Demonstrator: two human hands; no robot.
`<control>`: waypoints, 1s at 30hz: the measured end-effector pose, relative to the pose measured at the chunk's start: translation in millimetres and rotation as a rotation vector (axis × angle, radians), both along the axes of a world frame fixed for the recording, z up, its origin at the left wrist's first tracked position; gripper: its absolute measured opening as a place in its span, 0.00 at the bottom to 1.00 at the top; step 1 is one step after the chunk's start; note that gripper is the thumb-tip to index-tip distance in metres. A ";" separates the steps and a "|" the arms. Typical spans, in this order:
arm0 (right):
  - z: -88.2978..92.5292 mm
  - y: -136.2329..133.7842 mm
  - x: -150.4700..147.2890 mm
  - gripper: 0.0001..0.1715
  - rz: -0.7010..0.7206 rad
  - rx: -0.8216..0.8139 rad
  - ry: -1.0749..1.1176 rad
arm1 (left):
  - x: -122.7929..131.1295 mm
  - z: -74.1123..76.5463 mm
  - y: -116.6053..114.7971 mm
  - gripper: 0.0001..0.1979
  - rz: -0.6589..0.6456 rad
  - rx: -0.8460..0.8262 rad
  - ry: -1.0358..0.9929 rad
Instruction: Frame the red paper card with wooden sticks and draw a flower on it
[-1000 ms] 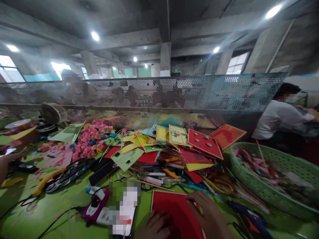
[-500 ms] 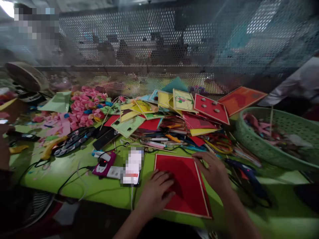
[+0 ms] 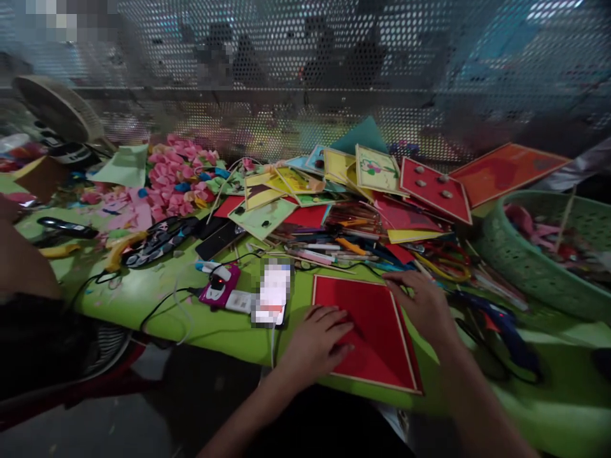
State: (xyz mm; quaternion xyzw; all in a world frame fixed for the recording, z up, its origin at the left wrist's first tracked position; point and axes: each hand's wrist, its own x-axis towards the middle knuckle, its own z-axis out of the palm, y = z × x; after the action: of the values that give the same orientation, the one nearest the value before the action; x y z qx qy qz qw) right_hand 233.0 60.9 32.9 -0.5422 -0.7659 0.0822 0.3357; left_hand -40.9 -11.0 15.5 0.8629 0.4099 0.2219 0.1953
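Observation:
A red card [image 3: 367, 318] edged with thin pale strips lies flat near the front of the green table. My left hand [image 3: 321, 337] rests palm down on its left part, fingers stretched out and holding nothing. At the top right corner, the bent fingers and thumb of my right hand [image 3: 420, 302] close on the bordered edge. Whether a loose strip is also between those fingertips is hidden. Left of the card, a lit phone [image 3: 272, 296] is plugged into a white cable. A blue glue gun [image 3: 501, 324] lies right of my right hand.
Behind the card are pens [image 3: 319, 253] and a heap of decorated cards [image 3: 377, 172]. A green basket [image 3: 520, 273] of scraps stands right. Pink paper flowers [image 3: 176, 175], a fan [image 3: 60, 108], a purple power adapter [image 3: 222, 286] and another person's arm [image 3: 23, 254] are left.
The view has tilted down and shifted left, so the table sits higher and farther right. Both hands stay at nearly the same places on the red card.

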 end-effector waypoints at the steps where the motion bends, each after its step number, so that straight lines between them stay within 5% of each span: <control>1: -0.5 1.7 -2.5 0.11 0.020 -0.023 -0.007 | 0.0 0.2 0.1 0.19 -0.004 0.000 -0.002; 11: 6.2 26.3 -39.0 0.15 0.198 -0.086 -0.227 | 0.5 -2.6 0.0 0.18 -0.002 0.025 0.005; 18: 8.2 53.1 -74.4 0.10 0.154 -0.056 -0.519 | -0.1 -2.2 -0.6 0.19 -0.006 0.036 0.002; 30: 20.4 70.3 -88.3 0.13 0.074 0.023 -0.543 | -0.5 -1.8 -0.3 0.19 -0.022 0.035 0.011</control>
State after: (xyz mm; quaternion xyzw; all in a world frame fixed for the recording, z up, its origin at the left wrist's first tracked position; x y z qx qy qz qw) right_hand 144.7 131.2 53.4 -0.5121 -0.8480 -0.0627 0.1212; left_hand -41.4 -11.4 13.7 0.8718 0.3974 0.2222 0.1806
